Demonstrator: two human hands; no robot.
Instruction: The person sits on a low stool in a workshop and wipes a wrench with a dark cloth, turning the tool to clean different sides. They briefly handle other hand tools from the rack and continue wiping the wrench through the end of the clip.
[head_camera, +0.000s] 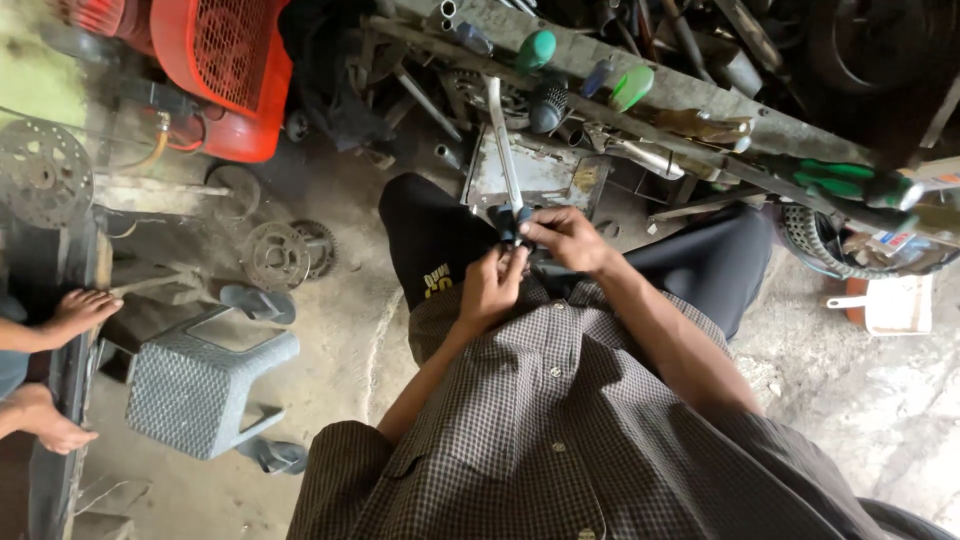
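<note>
Short-sleeved checked shirt (560, 430) with buttons, black trousers (430, 235).

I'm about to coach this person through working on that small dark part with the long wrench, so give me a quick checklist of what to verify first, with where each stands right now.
1. Both hands on the work: ok. The left hand and right hand meet at the small dark part over the lap.
2. Wrench at hand: ok. The long wrench rises from the part, away from the person.
3. Wrench seated on the part: cannot tell; fingers hide the joint.
4. Firm support under the part: not ok. It is held over the knees, not on a surface.
5. Space around: not ok. Another person's bare feet and a grey plastic stool sit close on the left.
</note>
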